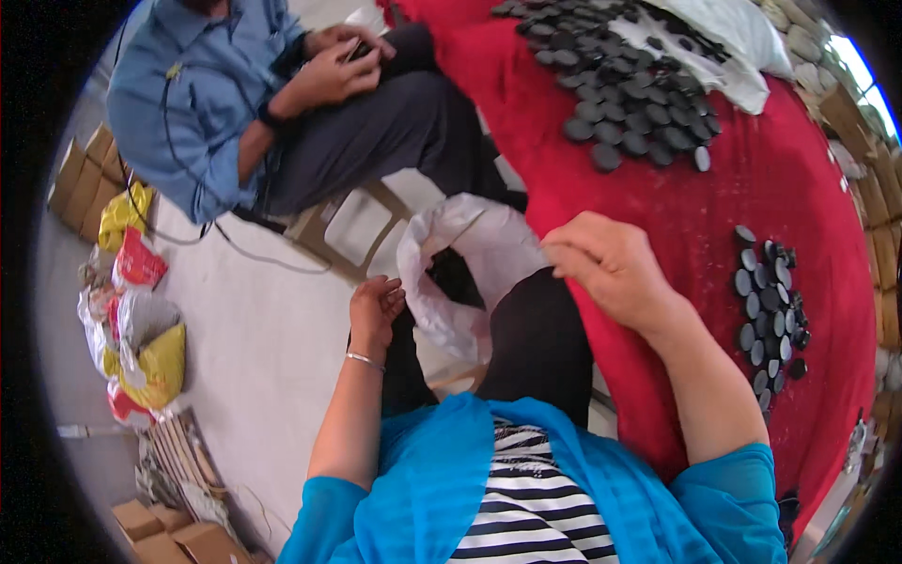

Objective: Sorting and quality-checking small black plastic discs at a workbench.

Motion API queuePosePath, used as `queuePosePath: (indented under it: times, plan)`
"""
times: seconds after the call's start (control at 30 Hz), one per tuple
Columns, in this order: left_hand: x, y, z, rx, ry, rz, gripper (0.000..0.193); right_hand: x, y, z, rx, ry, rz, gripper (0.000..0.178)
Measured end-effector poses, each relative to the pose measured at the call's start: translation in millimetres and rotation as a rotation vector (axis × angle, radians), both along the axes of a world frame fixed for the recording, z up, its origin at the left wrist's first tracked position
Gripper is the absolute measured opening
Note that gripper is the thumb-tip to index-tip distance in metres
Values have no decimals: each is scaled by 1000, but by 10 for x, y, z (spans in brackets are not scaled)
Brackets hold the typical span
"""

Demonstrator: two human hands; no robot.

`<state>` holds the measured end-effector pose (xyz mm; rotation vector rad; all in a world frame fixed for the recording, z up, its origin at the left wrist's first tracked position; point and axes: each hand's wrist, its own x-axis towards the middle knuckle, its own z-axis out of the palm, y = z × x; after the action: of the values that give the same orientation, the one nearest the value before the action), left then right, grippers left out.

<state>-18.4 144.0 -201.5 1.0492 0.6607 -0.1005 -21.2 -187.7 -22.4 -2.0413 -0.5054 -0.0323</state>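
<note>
Between my knees stands a white plastic bag [435, 315] with its mouth open and dark pieces [455, 278] inside. My left hand [377, 312], with a bracelet at the wrist, is beside the bag's left rim. Its fingers are loosely curled and apart, and I see nothing in them. My right hand [611, 268] is at the bag's right rim, over the edge of the red-covered table [648, 216]. Thumb and fingertips are pinched together; whatever they hold, if anything, is hidden. Small round black discs [772, 315] lie in a group on the cloth to its right.
A large pile of black discs [639, 103] spreads across the far table beside a white sack [733, 42]. A seated person [319, 103] at the far left handles a small dark piece. Colourful bags [155, 367] and cardboard boxes [174, 536] line the left floor.
</note>
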Motion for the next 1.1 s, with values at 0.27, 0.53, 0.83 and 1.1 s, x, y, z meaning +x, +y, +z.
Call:
queuePosePath:
  times: [0.27,0.53,0.83,1.1]
  plan:
    - [837,-1603,1865,945,-816,-538,28,5,3,-9,44,-88,15,19]
    - [1125,-2324,2183,1654,-782,-1112,69,62,-27,-4,208,96,91,20]
    - [1183,-2233,2025,1457,-1051,-1066,59,140,-29,-70,187,-6,92,22]
    - [1058,-2297,2045,1518,-1010,-1118,50,112,-13,-58,159,43,77,22]
